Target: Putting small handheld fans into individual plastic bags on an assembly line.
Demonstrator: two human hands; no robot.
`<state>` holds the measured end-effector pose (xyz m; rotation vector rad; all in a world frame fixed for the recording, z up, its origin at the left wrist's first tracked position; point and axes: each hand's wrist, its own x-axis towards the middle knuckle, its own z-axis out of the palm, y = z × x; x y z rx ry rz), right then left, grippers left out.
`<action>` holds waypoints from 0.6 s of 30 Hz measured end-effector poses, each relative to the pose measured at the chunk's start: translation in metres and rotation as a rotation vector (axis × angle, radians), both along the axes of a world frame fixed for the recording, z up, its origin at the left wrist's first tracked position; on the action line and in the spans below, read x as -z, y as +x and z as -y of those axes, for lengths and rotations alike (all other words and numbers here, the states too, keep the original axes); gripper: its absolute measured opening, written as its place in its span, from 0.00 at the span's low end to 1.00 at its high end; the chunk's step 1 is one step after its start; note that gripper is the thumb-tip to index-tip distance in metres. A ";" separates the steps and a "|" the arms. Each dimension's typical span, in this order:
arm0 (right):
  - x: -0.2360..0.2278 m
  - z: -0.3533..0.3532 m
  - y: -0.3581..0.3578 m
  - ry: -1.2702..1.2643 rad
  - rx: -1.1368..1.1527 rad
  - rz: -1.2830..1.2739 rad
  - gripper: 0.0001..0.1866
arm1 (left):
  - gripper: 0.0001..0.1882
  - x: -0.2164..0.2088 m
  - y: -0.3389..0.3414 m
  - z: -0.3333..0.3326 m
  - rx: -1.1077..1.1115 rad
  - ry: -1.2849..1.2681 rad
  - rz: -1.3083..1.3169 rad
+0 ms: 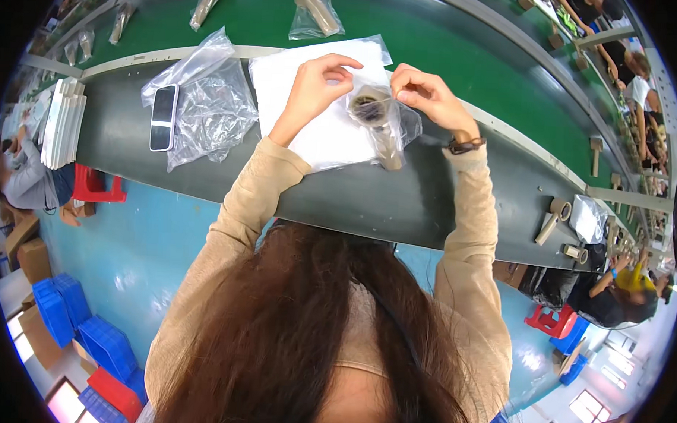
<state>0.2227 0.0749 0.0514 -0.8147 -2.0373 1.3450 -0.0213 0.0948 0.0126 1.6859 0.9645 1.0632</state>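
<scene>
A tan, hammer-shaped part [386, 142] with a round, dark-holed head lies inside a clear plastic bag [411, 127], its handle toward me. Under it is a stack of white plastic sheets or bags [283, 79] on the dark bench. My left hand [323, 86] hovers over the stack, left of the round head, its fingers curled into a pinch; what they hold, if anything, is too small to make out. At the bag's upper right, my right hand [430, 97] pinches thumb against finger on the clear film.
Crumpled clear bags [212, 106] and a phone [163, 118] lie to the left. Beyond runs a green conveyor [463, 55] carrying bagged tan parts [316, 9]. White strips [63, 123] stand at the bench's left end. More tan parts [554, 219] lie at right; co-workers sit at both sides.
</scene>
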 end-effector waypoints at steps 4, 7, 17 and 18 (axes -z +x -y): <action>0.017 0.024 -0.031 0.075 0.295 -0.331 0.07 | 0.14 -0.009 0.009 0.003 0.142 -0.141 0.235; 0.027 0.030 -0.043 0.136 0.558 -0.298 0.07 | 0.15 -0.008 0.020 0.001 0.126 -0.146 0.299; 0.003 -0.076 0.070 0.408 1.348 -0.244 0.09 | 0.11 0.005 0.021 0.074 0.186 0.378 -0.365; 0.013 -0.096 0.099 0.324 1.409 -0.281 0.09 | 0.12 0.005 0.026 0.077 0.267 0.456 -0.437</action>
